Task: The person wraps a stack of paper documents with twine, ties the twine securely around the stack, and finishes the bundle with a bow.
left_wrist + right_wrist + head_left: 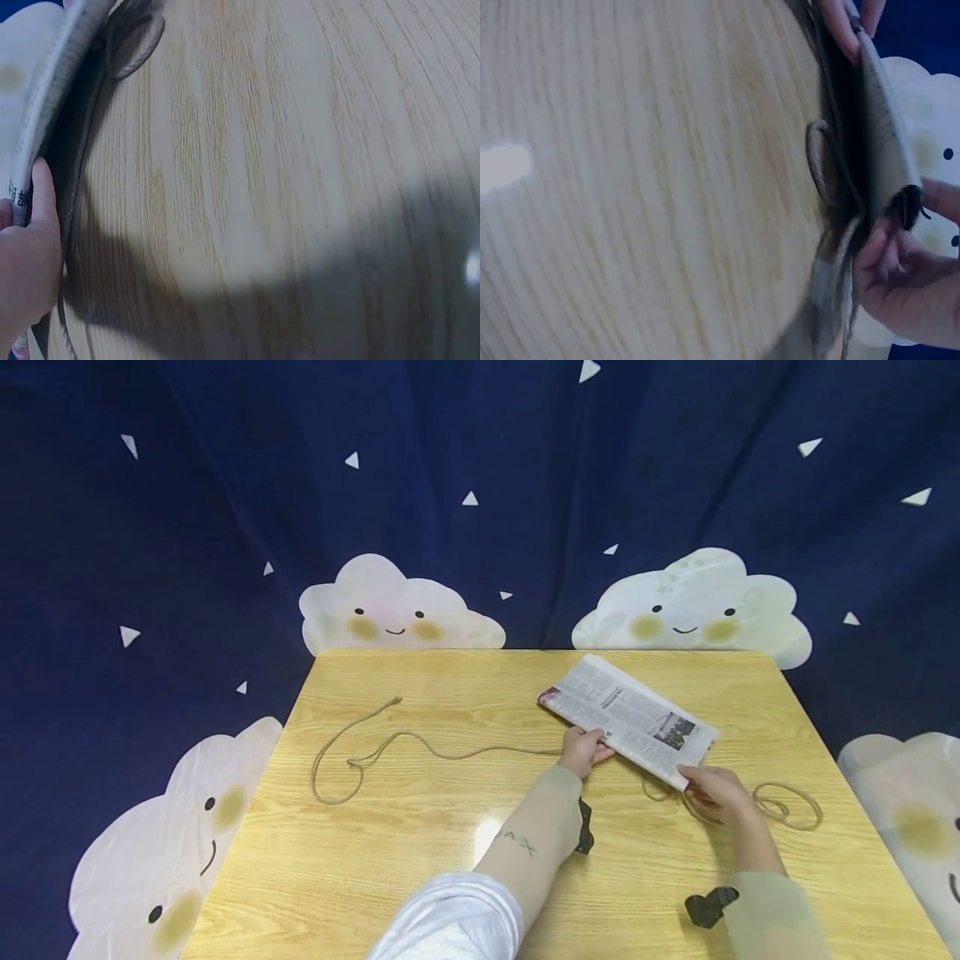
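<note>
A folded newspaper [630, 718] is held tilted over the right half of the table, its near edge toward me. My left hand [583, 750] pinches that near edge at about its middle, thumb and fingers on either face in the left wrist view. At the near right corner my right hand [716, 789] grips the paper, as the right wrist view shows with the hand [911, 277] at the paper's end. A thin tan cord [457, 756] runs along the table and passes under the newspaper. One small loop of cord [817, 161] shows below the paper.
The cord's left end lies in a wide curve on the wooden table [360, 877]. A coil of cord [802, 810] lies right of my right hand. Behind the table hangs a dark blue curtain [465, 410] with cloud prints. Black wrist mounts [708, 907] sit on both forearms.
</note>
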Demonstrator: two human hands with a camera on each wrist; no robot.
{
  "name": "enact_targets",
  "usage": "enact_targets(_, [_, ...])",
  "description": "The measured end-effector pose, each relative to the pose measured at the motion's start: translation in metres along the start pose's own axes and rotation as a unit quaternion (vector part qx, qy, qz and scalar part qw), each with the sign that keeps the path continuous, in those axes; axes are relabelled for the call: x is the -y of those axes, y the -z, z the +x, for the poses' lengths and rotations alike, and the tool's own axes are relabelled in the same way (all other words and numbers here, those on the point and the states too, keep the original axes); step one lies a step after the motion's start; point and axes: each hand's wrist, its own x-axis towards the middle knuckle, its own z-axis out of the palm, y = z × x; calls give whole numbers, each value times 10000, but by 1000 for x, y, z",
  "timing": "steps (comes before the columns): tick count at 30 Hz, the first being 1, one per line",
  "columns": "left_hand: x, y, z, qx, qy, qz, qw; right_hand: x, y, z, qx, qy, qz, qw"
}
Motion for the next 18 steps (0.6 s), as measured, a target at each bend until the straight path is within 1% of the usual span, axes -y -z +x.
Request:
enact_targets(2, [-5,2,-4,64,46,-46,10000,-1,-3,2,-190,39,368,9991])
enact_targets(3, [-4,4,-2,110,54,-50,9999,-2,-4,4,-337,106,519,9980])
enact_targets(5, [-1,10,5,276,111,-87,9995,-2,-6,7,-662,160,950,9931])
enact_targets(7, [3,17,13,446,231,-99,9987,0,-8,9,-987,164,1412,9849])
enact_targets(8, [5,21,17,567,314,-98,9979,1,-9,10,-1140,127,1578,9808])
enact_targets(10, [5,30,23,783,500,-116,9956,4,-8,11,-1299,47,1722,9764])
enact_targets(13, [0,42,29,1063,801,-108,9910,10,-5,11,-1119,-104,2206,9689])
enact_targets(14, [-2,46,31,1153,877,-112,9894,11,-3,11,-978,-128,2363,9667])
enact_targets(17, [-11,58,33,1341,1019,-44,9857,15,3,12,-560,-250,3021,9513])
enact_targets(18, [-14,62,34,1430,1061,-15,9840,14,5,13,-408,-242,3116,9490])
